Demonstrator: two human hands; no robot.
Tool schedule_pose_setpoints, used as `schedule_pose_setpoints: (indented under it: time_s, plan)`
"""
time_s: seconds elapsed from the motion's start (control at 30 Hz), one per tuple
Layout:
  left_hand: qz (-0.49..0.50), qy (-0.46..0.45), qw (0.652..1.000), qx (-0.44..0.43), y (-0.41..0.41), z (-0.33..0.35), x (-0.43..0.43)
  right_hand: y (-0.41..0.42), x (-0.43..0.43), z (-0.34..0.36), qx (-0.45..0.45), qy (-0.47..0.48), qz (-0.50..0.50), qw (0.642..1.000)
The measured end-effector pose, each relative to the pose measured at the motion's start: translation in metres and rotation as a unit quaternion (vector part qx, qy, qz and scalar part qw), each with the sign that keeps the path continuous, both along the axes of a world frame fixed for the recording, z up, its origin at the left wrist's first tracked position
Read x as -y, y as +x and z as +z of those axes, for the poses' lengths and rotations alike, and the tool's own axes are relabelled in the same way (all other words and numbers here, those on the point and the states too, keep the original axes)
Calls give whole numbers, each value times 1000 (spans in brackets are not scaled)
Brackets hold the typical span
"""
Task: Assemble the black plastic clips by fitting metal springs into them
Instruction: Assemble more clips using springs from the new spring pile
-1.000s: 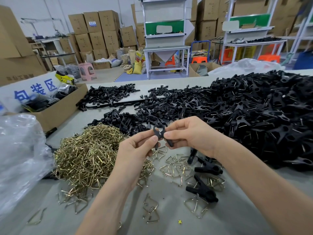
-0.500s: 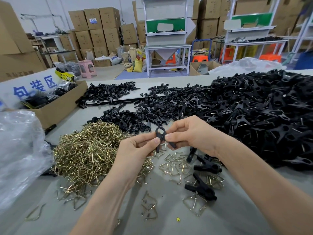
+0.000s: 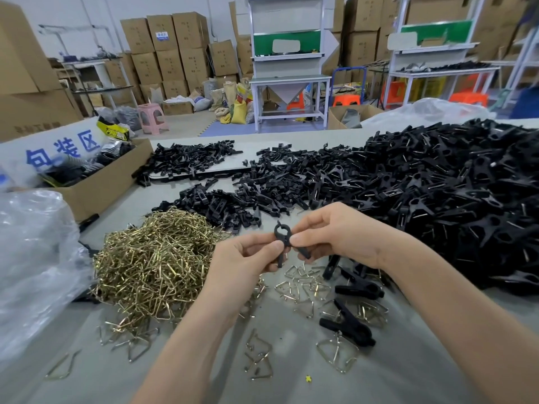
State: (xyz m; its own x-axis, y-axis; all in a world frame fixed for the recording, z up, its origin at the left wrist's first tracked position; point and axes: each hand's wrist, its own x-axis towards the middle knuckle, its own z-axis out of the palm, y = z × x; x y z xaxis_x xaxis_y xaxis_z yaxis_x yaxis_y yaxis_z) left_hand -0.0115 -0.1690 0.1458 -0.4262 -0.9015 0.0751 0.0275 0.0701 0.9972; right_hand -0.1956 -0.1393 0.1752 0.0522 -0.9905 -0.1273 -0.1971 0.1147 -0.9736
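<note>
Left hand [image 3: 245, 258] and right hand [image 3: 335, 234] both pinch one black clip [image 3: 282, 233] mid-frame, fingers curled; brass spring pile [image 3: 154, 258] left of centre on bench [image 3: 291, 383].

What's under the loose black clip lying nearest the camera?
Brass-coloured wire springs poke out from beneath the black clip on the grey table. Its body covers where they run, so how many lie under it cannot be seen.

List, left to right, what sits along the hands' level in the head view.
Clear plastic bag, metal spring pile, left hand, held black clip, right hand, big heap of black clips.
</note>
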Motion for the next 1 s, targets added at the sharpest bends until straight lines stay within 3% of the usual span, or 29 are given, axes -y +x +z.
schedule_pose_setpoints:
  time_s: [0.13,0.2,0.27,0.3,0.4,0.5,0.57,0.7,0.73,0.77,0.83,0.87,0.93,1.0]
  plan:
    - [101,0,993,-68,10,9,8,-14,0,5,-1,-13,-70,997]
    - [148,27,981,-122,16,12,13,-21,7,3,-143,-15,-121,982]
    - [169,33,973,-152,17,13,15,-20,25,-1,-356,-36,-156,921]
    - [171,29,972,-157,17,13,14,-14,39,-1,-411,-66,-164,894]
    - [172,16,971,-163,15,11,15,15,85,-6,-448,-155,-92,876]
    - [172,19,969,-175,16,10,17,36,120,-27,-537,-137,2,833]
    - [173,28,966,-188,17,9,19,40,132,-40,-608,-146,-6,780]
    - [172,19,969,-178,17,5,21,32,132,-48,-641,-191,-47,742]
    - [169,14,970,-173,17,5,21,29,126,-47,-634,-202,-59,744]
    - [164,5,972,-167,17,5,20,26,118,-44,-585,-209,-88,779]
    - [151,-24,979,-136,17,4,18,28,95,-35,-370,-199,-170,892]
    - [142,-42,983,-112,16,3,17,29,81,-29,-250,-194,-199,928]
    - [112,-68,989,-66,12,2,12,31,47,-22,-27,-170,-221,960]
    - [70,-73,994,-34,5,1,6,35,13,-23,163,-127,-212,955]
